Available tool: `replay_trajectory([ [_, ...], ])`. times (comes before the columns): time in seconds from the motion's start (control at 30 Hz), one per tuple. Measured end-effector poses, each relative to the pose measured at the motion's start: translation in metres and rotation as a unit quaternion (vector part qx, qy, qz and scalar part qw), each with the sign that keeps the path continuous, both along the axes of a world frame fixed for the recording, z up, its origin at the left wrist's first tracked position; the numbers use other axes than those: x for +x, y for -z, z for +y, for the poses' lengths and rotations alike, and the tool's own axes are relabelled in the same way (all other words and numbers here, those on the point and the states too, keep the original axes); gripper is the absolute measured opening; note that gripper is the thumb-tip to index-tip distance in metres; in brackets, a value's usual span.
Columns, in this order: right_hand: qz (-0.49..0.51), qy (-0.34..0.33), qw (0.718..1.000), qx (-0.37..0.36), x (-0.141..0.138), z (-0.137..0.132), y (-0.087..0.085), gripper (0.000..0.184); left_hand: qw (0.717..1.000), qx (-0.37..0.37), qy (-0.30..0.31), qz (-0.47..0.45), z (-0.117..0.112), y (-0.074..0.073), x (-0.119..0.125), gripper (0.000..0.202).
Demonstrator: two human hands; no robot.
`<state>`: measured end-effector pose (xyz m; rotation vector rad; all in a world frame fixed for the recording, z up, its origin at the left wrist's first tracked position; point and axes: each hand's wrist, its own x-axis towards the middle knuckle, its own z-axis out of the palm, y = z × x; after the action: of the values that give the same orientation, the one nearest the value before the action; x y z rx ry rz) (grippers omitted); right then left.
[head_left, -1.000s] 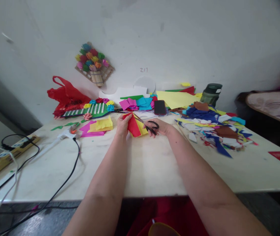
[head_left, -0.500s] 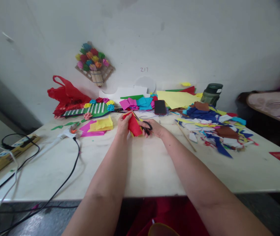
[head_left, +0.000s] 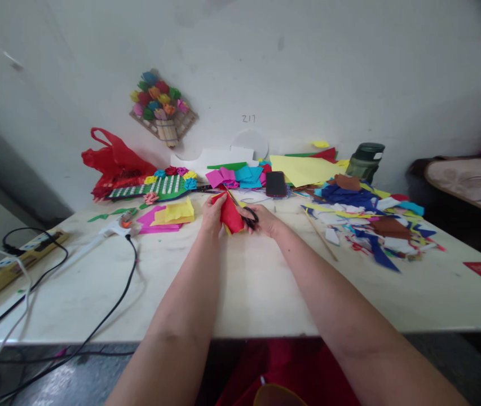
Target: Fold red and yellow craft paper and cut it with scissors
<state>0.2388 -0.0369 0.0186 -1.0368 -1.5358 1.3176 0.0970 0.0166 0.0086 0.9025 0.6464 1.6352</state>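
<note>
My left hand (head_left: 213, 214) is closed on a piece of red paper (head_left: 232, 215), held up over the middle of the table. A yellow edge shows along the bottom of the red paper. In my right hand (head_left: 262, 220) are scissors (head_left: 250, 215) with black handles, my fingers wrapped around the loops. Their blades lie along the upper right edge of the red paper, pointing up and left. To the left of my left hand, yellow paper (head_left: 176, 212) lies on magenta paper (head_left: 149, 223).
A phone (head_left: 276, 184) lies behind my hands. Paper scraps (head_left: 375, 211) and a thin stick (head_left: 320, 235) spread to the right, near a green bottle (head_left: 365, 162). On the left are a glue gun (head_left: 117, 226), its cord, a power strip (head_left: 16, 270) and a red plastic bag (head_left: 117, 160).
Both hands stay in nearly the same place. The scissor handles have come closer together and turned slightly against the red paper.
</note>
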Motion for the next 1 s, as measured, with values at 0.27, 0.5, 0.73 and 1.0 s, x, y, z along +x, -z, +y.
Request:
replay_trajectory([
  [0.27,0.016,0.022,1.000,-0.011,-0.005,-0.004,-0.005,0.036,1.000,-0.005,-0.013,-0.006,0.001,0.000,0.000,0.035],
  [0.5,0.041,0.025,0.999,-0.020,-0.008,-0.007,-0.006,0.034,1.000,-0.010,-0.010,-0.023,0.000,-0.002,0.000,0.034],
  [0.73,0.043,0.025,0.999,-0.018,-0.008,-0.003,-0.003,0.035,1.000,-0.014,-0.009,-0.022,-0.001,-0.003,0.001,0.034],
  [1.0,0.064,0.024,0.998,-0.006,-0.009,0.003,0.005,0.036,0.999,-0.014,-0.011,-0.035,0.002,-0.001,0.000,0.034],
])
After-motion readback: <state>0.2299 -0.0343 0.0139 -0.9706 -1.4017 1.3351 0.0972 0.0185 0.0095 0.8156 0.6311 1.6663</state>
